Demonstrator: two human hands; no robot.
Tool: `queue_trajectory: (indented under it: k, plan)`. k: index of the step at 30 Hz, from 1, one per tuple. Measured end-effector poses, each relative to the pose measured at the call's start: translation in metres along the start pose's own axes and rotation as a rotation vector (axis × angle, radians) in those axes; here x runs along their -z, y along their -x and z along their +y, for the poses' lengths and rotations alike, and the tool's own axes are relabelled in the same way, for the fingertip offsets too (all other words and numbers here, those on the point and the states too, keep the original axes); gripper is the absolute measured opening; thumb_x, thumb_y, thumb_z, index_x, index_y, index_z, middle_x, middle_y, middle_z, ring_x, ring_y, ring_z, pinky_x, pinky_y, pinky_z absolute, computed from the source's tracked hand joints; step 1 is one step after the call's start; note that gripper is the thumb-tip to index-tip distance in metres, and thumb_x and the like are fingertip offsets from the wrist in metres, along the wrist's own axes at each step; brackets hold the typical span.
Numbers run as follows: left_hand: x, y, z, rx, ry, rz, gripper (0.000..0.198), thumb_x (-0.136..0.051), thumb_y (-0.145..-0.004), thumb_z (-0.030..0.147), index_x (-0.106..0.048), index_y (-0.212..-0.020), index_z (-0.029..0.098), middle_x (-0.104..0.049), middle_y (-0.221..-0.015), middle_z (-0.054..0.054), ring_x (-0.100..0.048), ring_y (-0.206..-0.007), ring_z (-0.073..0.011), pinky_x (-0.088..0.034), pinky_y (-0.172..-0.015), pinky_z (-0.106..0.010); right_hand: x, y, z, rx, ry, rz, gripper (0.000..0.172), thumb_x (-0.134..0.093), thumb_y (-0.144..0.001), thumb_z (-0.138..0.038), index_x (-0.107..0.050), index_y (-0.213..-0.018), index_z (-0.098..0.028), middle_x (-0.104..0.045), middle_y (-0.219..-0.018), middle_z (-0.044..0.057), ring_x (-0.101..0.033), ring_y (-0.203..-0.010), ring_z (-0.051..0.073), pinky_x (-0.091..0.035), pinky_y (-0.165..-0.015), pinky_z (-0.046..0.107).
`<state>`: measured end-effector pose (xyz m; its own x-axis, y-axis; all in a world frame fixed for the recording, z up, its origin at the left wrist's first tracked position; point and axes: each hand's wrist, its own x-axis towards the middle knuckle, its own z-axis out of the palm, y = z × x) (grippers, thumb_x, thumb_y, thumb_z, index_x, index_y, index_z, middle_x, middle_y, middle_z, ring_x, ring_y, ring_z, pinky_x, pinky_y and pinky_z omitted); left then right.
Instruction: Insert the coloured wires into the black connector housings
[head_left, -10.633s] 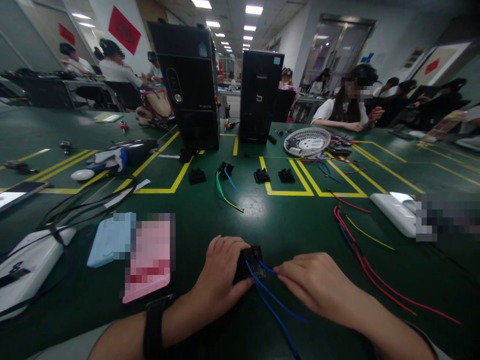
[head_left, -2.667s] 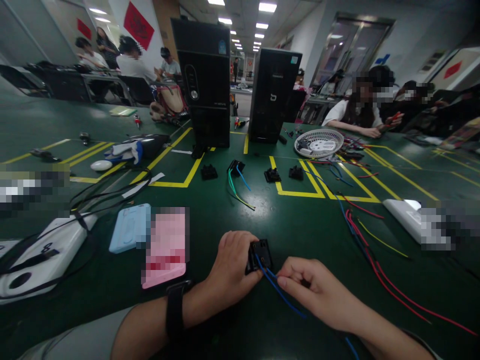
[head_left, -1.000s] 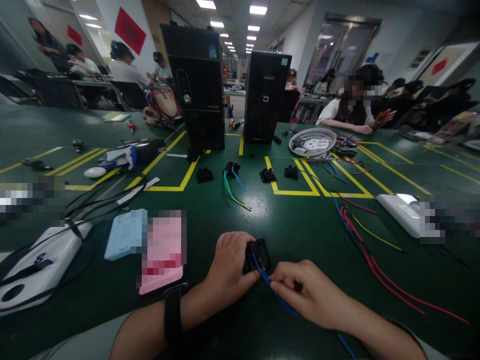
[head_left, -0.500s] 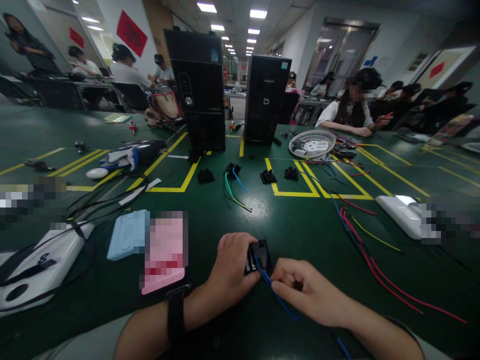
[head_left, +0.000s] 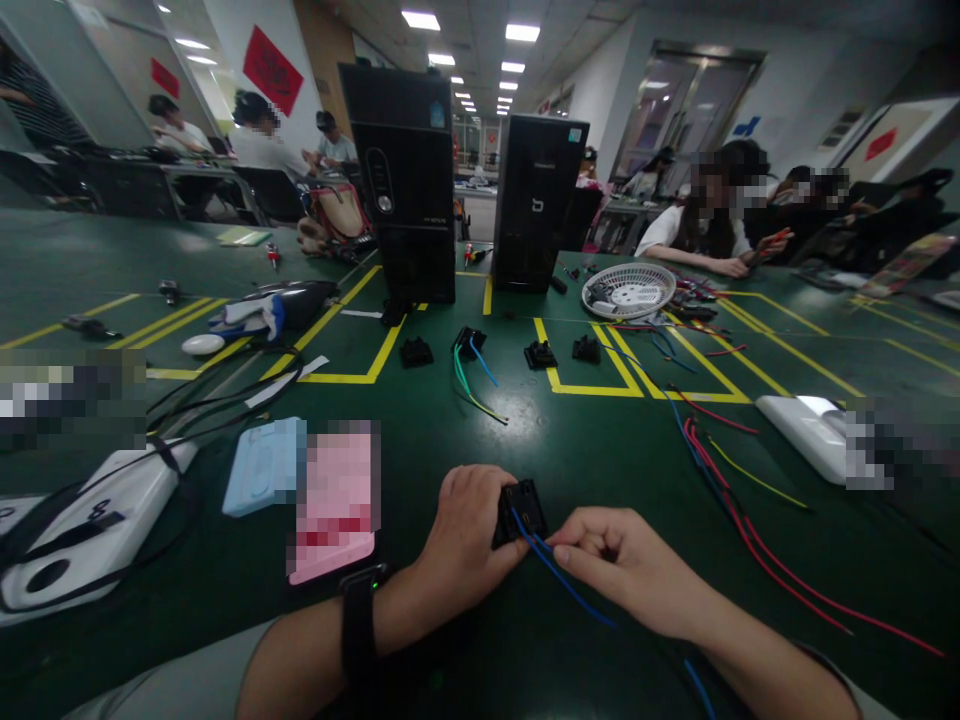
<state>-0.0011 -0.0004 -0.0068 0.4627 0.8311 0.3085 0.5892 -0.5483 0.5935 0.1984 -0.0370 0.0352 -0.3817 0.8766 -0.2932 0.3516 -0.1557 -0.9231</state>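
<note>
My left hand [head_left: 474, 528] is closed around a small black plastic socket module [head_left: 527, 505], holding it tilted just above the green table. Blue wires [head_left: 574, 585] run out of the module's face and trail down to the right. Just right of it, my right hand [head_left: 626, 565] pinches a blue wire between thumb and index finger. Beyond my hands lies a similar black module [head_left: 469, 342] with green and blue wires attached. Further black modules [head_left: 540, 354] stand near it.
Loose red wires [head_left: 757, 550] and a yellow-green wire lie to the right. A pink case [head_left: 337, 500], a light-blue box [head_left: 262, 468] and a white device [head_left: 97, 535] lie left. Two computer towers [head_left: 405, 190] and a white basket [head_left: 628, 290] stand behind. A person sits across the table.
My right hand has shifted slightly right from the module, still pinching a blue wire. My left hand keeps its hold on the module. The whole view has moved slightly.
</note>
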Motion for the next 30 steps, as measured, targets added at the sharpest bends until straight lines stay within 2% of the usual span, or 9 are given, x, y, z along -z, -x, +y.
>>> queue_trajectory:
  k: [4,12,18,23,30]
  plan:
    - [0.0,0.0,-0.001,0.009,0.006,-0.012,0.039,-0.069,-0.068,0.021,-0.049,-0.103,0.021,-0.056,-0.101,-0.006,-0.05,-0.096,-0.0256,-0.036,-0.087,-0.042,-0.001,0.0,0.002,0.027,0.016,-0.026,0.03,-0.057,-0.084,-0.042,-0.06,-0.081,-0.012,-0.035,-0.052,-0.009,-0.027,-0.046,0.005,-0.019,-0.043,0.019]
    - [0.001,0.0,-0.001,-0.008,0.013,-0.014,0.041,-0.068,-0.068,0.02,-0.049,-0.104,0.02,-0.056,-0.104,-0.006,-0.05,-0.098,-0.0259,-0.036,-0.089,-0.043,0.005,0.001,0.001,0.039,0.331,0.0,0.024,-0.055,-0.085,-0.034,-0.065,-0.079,-0.013,-0.041,-0.052,-0.007,-0.035,-0.047,0.006,-0.025,-0.046,0.02]
    - [0.002,-0.001,0.002,0.003,0.009,-0.027,0.036,-0.066,-0.072,0.024,-0.049,-0.104,0.021,-0.056,-0.102,-0.007,-0.05,-0.097,-0.0268,-0.036,-0.088,-0.045,0.002,0.003,-0.002,0.018,0.204,0.038,0.028,-0.054,-0.086,-0.038,-0.06,-0.075,-0.013,-0.035,-0.05,-0.008,-0.029,-0.046,0.006,-0.022,-0.043,0.019]
    - [0.001,0.0,-0.001,-0.021,0.008,-0.011,0.039,-0.065,-0.071,0.021,-0.048,-0.105,0.021,-0.056,-0.106,-0.007,-0.05,-0.1,-0.027,-0.035,-0.09,-0.045,-0.006,0.002,0.001,0.054,0.144,0.045,0.032,-0.053,-0.086,-0.042,-0.06,-0.078,-0.013,-0.037,-0.051,-0.007,-0.03,-0.046,0.006,-0.021,-0.043,0.019]
    - [0.001,-0.002,-0.002,0.0,0.017,-0.006,0.038,-0.066,-0.069,0.021,-0.05,-0.103,0.021,-0.057,-0.104,-0.006,-0.052,-0.099,-0.027,-0.037,-0.088,-0.043,-0.005,0.004,0.002,0.172,0.399,0.035,0.024,-0.05,-0.089,-0.033,-0.063,-0.08,-0.015,-0.039,-0.051,-0.007,-0.035,-0.047,0.007,-0.025,-0.048,0.021]
